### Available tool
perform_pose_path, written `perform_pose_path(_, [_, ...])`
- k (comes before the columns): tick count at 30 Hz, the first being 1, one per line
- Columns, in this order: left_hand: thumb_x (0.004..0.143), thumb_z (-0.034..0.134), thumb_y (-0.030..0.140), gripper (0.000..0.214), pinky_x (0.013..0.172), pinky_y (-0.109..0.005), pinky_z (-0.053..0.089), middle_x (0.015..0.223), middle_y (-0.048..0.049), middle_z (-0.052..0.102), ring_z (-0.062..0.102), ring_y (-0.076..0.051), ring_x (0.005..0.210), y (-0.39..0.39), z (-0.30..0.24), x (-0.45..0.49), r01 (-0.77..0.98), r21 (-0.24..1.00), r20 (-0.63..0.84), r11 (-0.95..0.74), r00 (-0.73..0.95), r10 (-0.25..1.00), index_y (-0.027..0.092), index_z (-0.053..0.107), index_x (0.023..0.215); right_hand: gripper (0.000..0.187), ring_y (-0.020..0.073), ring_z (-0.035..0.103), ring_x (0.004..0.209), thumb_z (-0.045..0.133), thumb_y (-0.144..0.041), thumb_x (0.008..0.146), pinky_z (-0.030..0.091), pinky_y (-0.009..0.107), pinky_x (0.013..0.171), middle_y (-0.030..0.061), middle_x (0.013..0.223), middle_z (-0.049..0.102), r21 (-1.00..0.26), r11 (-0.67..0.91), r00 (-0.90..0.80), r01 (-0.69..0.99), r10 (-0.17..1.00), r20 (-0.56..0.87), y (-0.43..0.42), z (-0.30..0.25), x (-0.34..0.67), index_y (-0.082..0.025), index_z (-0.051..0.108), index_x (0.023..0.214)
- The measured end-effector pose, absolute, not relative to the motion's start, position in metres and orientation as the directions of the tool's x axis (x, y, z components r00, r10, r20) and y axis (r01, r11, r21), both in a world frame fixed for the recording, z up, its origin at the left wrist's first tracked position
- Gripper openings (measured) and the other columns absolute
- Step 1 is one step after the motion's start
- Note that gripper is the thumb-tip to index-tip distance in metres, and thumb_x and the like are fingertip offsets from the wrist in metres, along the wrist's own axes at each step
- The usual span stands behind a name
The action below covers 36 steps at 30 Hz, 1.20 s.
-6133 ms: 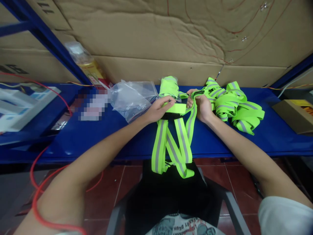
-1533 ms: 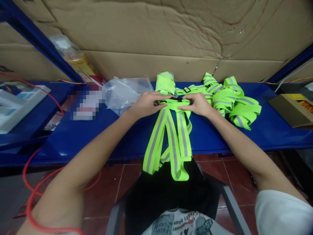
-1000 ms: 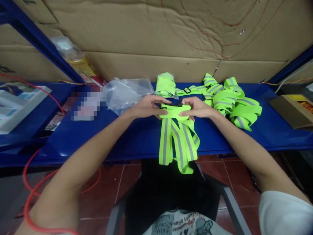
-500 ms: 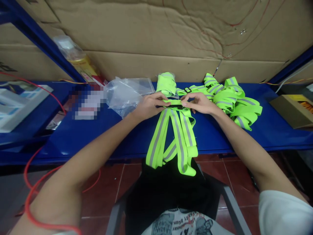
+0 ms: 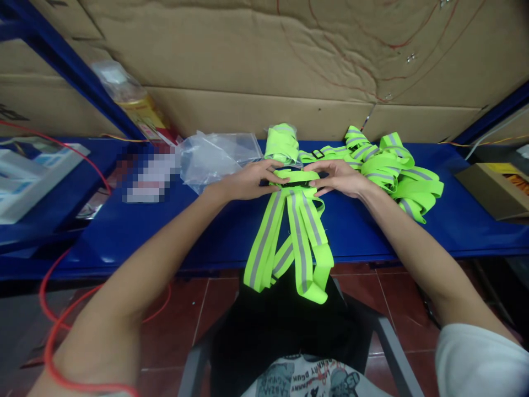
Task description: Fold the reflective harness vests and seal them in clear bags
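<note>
A neon yellow-green reflective strap (image 5: pixel 301 242) with grey stripes lies bunched at the table edge, its loops hanging over toward my lap. My left hand (image 5: pixel 257 179) pinches the left end of its upper band, thumb below and fingers above. At the right end, my right hand (image 5: pixel 335 177) grips the same band between thumb and fingers. A dark strip shows between the hands under the band. Just behind them sits a rolled strap in a clear bag (image 5: pixel 282 142). Right of my right hand lies a tangled pile of similar straps (image 5: pixel 388 162), with a black buckle (image 5: pixel 318 154) on one.
Clear plastic bags (image 5: pixel 221 154) lie left of my hands on the blue table (image 5: pixel 136 242). A bottle (image 5: pixel 132 99) stands at the back left, and an open cardboard box (image 5: pixel 494 190) sits at the right. A red hose (image 5: pixel 52 342) loops at lower left. Cardboard lines the back.
Both hands have shifted slightly toward me and the band between them shows more of its green face. The hanging loops have moved down a little.
</note>
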<state>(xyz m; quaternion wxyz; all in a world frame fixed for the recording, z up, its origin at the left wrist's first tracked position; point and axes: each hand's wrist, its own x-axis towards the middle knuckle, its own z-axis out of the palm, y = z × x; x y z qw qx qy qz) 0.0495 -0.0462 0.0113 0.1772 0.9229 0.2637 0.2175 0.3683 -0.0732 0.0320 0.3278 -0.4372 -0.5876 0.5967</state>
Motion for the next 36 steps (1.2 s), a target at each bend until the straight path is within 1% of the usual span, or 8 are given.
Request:
perform_pose_path(6, [0.101, 0.076, 0.04, 0.027, 0.101, -0.039, 0.058, 0.123, -0.0087, 0.067, 0.069, -0.023, 0.112, -0.052, 0.019, 0.051, 0.433, 0.352, 0.345, -0.83, 0.764, 0.545, 0.037, 0.086, 0.126, 0.064, 0.015, 0.072, 0.078, 0.103, -0.05, 0.073, 0.073, 0.028, 0.057, 0.0076, 0.113, 0.075, -0.981, 0.002, -0.391, 0.195, 0.917, -0.076, -0.076, 0.038, 0.362, -0.021, 0.082, 0.125])
perform_pose_path(11, [0.098, 0.078, 0.043, 0.025, 0.095, -0.038, 0.056, 0.121, -0.0082, 0.067, 0.069, -0.024, 0.11, -0.057, 0.025, 0.051, 0.479, 0.322, 0.335, -0.817, 0.749, 0.571, 0.038, 0.088, 0.121, 0.072, 0.015, 0.069, 0.07, 0.111, -0.039, 0.053, 0.068, 0.027, 0.053, 0.0051, 0.098, 0.078, -0.977, 0.016, -0.389, 0.214, 0.918, -0.071, -0.074, 0.03, 0.361, -0.016, 0.082, 0.115])
perform_pose_path(14, [0.092, 0.083, 0.052, 0.029, 0.091, -0.037, 0.059, 0.12, -0.0083, 0.068, 0.071, -0.021, 0.1, -0.06, 0.026, 0.052, 0.437, 0.438, 0.338, -0.785, 0.729, 0.595, 0.033, 0.09, 0.113, 0.07, 0.0186, 0.072, 0.073, 0.111, -0.034, 0.05, 0.068, 0.03, 0.059, 0.004, 0.089, 0.079, -0.976, -0.006, -0.397, 0.219, 0.913, -0.094, -0.074, 0.028, 0.363, -0.016, 0.082, 0.111])
perform_pose_path(17, [0.086, 0.089, 0.052, 0.033, 0.077, -0.031, 0.061, 0.112, -0.0066, 0.068, 0.069, -0.014, 0.081, -0.06, 0.024, 0.055, 0.397, 0.635, 0.341, -0.662, 0.625, 0.702, 0.025, 0.087, 0.105, 0.065, 0.0188, 0.074, 0.081, 0.111, -0.031, 0.047, 0.067, 0.031, 0.069, 0.0038, 0.095, 0.081, -0.975, 0.052, -0.387, 0.218, 0.921, -0.038, -0.074, 0.028, 0.364, -0.018, 0.081, 0.103])
perform_pose_path(22, [0.062, 0.103, 0.037, 0.082, 0.062, -0.026, 0.06, 0.119, -0.0072, 0.069, 0.066, -0.01, 0.07, -0.058, 0.016, 0.059, 0.349, 0.832, 0.242, -0.431, 0.47, 0.849, 0.022, 0.071, 0.137, 0.062, 0.0224, 0.074, 0.094, 0.11, -0.035, 0.043, 0.065, 0.036, 0.082, 0.0034, 0.099, 0.079, -0.976, 0.153, -0.421, 0.154, 0.904, 0.075, -0.072, 0.025, 0.358, -0.021, 0.074, 0.092])
perform_pose_path(26, [0.068, 0.1, 0.038, 0.057, 0.067, -0.028, 0.061, 0.12, -0.0097, 0.07, 0.068, -0.013, 0.077, -0.058, 0.015, 0.06, 0.362, 0.811, 0.267, -0.46, 0.471, 0.841, 0.019, 0.082, 0.118, 0.064, 0.0245, 0.074, 0.094, 0.11, -0.042, 0.045, 0.064, 0.04, 0.086, 0.0028, 0.1, 0.076, -0.954, 0.249, -0.43, 0.168, 0.889, 0.156, -0.073, 0.023, 0.354, -0.023, 0.069, 0.091])
perform_pose_path(30, [0.066, 0.099, 0.033, 0.04, 0.07, -0.029, 0.057, 0.11, -0.0063, 0.071, 0.064, -0.014, 0.078, -0.06, 0.017, 0.064, 0.459, 0.699, 0.381, -0.549, 0.411, 0.828, 0.02, 0.085, 0.101, 0.057, 0.0304, 0.075, 0.106, 0.107, -0.05, 0.055, 0.063, 0.046, 0.096, 0.007, 0.111, 0.078, -0.888, 0.384, -0.429, 0.252, 0.867, 0.253, -0.078, 0.031, 0.355, -0.024, 0.069, 0.088])
perform_pose_path(36, [0.071, 0.095, 0.042, 0.031, 0.063, -0.026, 0.048, 0.099, -0.0022, 0.066, 0.057, -0.009, 0.064, -0.061, 0.01, 0.069, 0.457, 0.661, 0.428, -0.595, 0.422, 0.799, 0.019, 0.079, 0.084, 0.05, 0.0247, 0.075, 0.096, 0.095, -0.067, 0.072, 0.063, 0.039, 0.087, 0.0072, 0.103, 0.082, -0.898, 0.348, -0.493, 0.271, 0.851, 0.18, -0.081, 0.048, 0.362, -0.022, 0.073, 0.074])
